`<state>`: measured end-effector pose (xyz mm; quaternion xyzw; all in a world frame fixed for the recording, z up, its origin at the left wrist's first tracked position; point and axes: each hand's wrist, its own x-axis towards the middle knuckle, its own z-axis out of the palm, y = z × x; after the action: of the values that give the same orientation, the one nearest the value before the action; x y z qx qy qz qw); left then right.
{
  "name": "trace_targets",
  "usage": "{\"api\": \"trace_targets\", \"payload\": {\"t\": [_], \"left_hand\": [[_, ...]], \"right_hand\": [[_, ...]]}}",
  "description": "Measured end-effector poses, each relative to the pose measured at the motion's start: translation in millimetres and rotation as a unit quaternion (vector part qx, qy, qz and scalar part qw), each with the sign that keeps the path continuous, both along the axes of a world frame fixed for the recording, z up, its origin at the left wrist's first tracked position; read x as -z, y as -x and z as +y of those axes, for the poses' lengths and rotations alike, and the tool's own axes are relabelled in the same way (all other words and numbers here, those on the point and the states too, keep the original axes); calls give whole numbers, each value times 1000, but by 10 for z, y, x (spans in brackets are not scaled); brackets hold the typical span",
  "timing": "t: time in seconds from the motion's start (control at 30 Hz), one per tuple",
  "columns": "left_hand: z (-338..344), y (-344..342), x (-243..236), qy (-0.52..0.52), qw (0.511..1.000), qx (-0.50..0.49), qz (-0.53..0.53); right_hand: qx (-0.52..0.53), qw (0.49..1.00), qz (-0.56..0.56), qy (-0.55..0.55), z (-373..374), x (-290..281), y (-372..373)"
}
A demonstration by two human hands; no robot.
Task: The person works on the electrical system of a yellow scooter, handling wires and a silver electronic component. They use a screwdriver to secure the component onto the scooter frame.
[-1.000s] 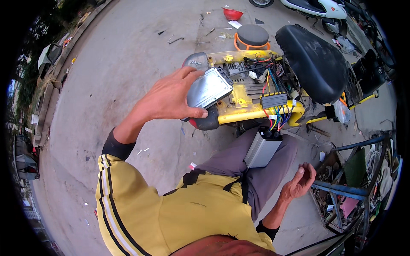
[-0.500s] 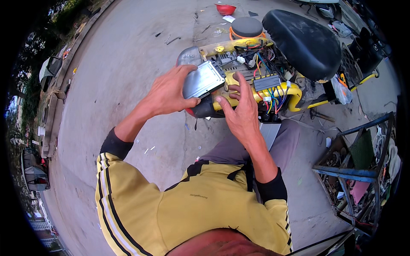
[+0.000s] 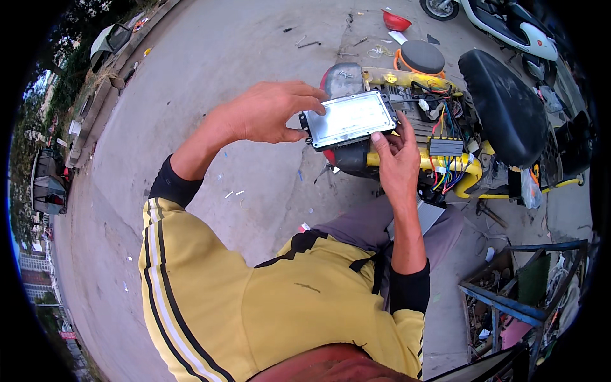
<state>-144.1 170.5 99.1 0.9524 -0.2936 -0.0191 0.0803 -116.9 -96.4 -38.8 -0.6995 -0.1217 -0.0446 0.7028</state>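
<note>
A flat silver metal box [image 3: 351,120] with dark mounting lugs at its ends is held over the rear of a yellow electric scooter [image 3: 398,77]. My left hand [image 3: 270,113] spans the box's left end, fingertips over its upper corner and thumb by the lower one. At the right end, my right hand [image 3: 401,156] grips it, thumb along the near edge and fingers behind. Just right of that hand, a small dark finned module [image 3: 446,147] with coloured wires lies against the yellow frame tube. Another silver box [image 3: 425,216] rests by my thigh, partly hidden by my right forearm.
The black seat [image 3: 503,108] is tipped aside on the scooter. Beyond stand a round grey-topped stool [image 3: 422,57], a red bowl [image 3: 396,21] and a white scooter [image 3: 534,38]. A blue metal rack [image 3: 506,302] of scraps is at right; a hammer [image 3: 492,215] lies nearby.
The silver box has turned flatter and more level. My right hand, open beside it before, has closed on its right end. My left hand has shifted to the left end. The view has swung left.
</note>
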Motion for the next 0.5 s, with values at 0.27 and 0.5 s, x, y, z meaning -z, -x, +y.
{"api": "trace_targets", "payload": {"t": [0.27,0.5], "left_hand": [[-125,106,52,-44,998,23,-34],[-88,60,165,-14,1000,15,-20]], "right_hand": [[4,1000,7,7,20,-12,0],[-3,1000,16,17,13,-42,13]]}}
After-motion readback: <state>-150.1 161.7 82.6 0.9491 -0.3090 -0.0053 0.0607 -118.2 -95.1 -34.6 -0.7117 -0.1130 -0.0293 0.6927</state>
